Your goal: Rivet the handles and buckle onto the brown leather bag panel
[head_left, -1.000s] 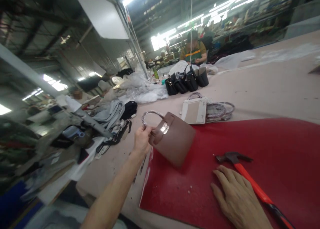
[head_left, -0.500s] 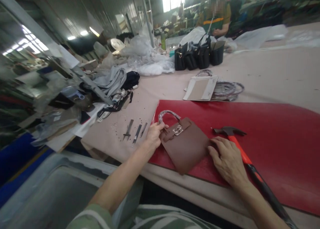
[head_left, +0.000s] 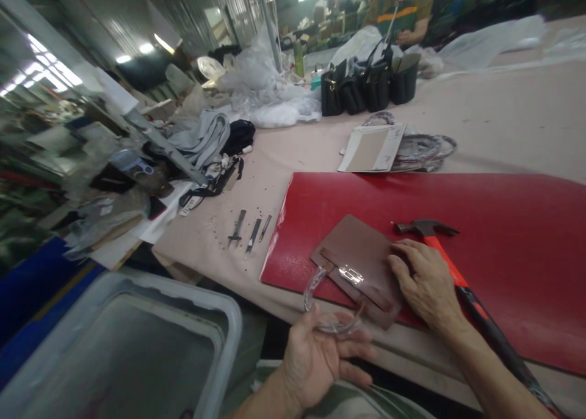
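A small brown handbag [head_left: 361, 254] lies flat on the red mat [head_left: 480, 223], its plastic-wrapped handle [head_left: 320, 303] hanging over the table's near edge. My left hand [head_left: 320, 358] is palm up under that handle, fingers curled loosely around it. My right hand [head_left: 425, 284] presses flat on the bag's right side, fingers stretched out. A hammer [head_left: 430, 233] with a red and black shaft lies on the mat just right of my right hand.
Three small metal tools [head_left: 249, 229] lie left of the mat. A cream card and wrapped handles [head_left: 394, 147] sit beyond it, black bags [head_left: 366, 89] farther back near a seated person [head_left: 403, 10]. A grey bin [head_left: 137, 346] stands below left.
The bag has been turned round so its handle now points toward me over the table edge. My left hand moved from the far end to below the handle. My right hand stays on the bag.
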### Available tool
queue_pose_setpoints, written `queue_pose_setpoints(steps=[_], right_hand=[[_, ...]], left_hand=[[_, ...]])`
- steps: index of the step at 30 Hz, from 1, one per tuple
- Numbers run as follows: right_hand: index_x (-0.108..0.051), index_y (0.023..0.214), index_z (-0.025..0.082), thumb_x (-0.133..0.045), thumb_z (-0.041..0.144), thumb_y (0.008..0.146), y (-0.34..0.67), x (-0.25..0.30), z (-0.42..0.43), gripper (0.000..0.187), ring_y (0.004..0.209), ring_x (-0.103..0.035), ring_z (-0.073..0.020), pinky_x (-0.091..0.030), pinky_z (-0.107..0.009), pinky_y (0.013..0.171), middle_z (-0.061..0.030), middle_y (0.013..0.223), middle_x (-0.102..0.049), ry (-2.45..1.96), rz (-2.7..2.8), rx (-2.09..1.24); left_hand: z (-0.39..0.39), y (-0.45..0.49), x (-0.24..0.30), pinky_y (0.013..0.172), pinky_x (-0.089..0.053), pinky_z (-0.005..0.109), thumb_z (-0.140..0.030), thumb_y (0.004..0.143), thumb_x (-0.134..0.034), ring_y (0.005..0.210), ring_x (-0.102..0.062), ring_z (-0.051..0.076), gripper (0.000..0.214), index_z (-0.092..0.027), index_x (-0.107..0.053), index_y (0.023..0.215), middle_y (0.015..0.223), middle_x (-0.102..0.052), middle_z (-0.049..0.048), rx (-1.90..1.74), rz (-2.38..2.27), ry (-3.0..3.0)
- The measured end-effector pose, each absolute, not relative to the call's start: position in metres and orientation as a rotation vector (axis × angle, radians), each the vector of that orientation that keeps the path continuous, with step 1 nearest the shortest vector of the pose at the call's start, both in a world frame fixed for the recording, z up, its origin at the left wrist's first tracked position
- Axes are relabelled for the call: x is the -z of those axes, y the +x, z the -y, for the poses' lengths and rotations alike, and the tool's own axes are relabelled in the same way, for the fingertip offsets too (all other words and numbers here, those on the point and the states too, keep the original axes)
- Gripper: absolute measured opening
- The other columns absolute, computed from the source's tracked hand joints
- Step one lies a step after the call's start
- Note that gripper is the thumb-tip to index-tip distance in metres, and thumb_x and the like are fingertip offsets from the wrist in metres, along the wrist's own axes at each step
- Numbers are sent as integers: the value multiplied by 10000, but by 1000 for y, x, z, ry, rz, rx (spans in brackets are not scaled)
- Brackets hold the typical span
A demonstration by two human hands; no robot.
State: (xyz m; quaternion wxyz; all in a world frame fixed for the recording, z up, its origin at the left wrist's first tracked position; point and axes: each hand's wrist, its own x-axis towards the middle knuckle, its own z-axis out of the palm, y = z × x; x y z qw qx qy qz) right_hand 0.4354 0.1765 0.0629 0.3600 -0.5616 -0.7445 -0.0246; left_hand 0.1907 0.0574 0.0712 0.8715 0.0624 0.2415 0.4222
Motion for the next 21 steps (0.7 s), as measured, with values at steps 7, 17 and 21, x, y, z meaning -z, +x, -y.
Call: queue_pose_setpoints(steps=[7, 17, 21], right_hand=[[-717, 1029, 172, -488, 441, 988, 433, -65, -176, 356, 1036, -645, -330, -523, -531, 916, -151, 1078, -720, -1442, 1925, 22], [-686, 1143, 172, -535, 469, 972, 434, -75, -171, 374, 1123, -646, -322, -516, -517, 975, -159, 1194, -694, -1337, 2041, -74], [-656, 1211, 161, -495, 504, 991, 419, -82, -162, 438, 1193, -599, -346, -487, -544, 986, -173, 1290, -646, -1291, 2220, -20]], left_hand=[[-54, 186, -48, 621, -609, 373, -437, 943, -569, 948, -760, 339, 387, -113, -725, 1087, 1100, -754, 210, -535, -380, 142], [-40, 227, -46, 604, -558, 271, -279, 836, -730, 759, -772, 250, 243, -140, -652, 1019, 944, -777, 150, -812, -446, 56], [-54, 238, -60, 680, -555, 286, -244, 827, -724, 799, -768, 240, 228, -134, -642, 1010, 957, -772, 149, -865, -468, -22]])
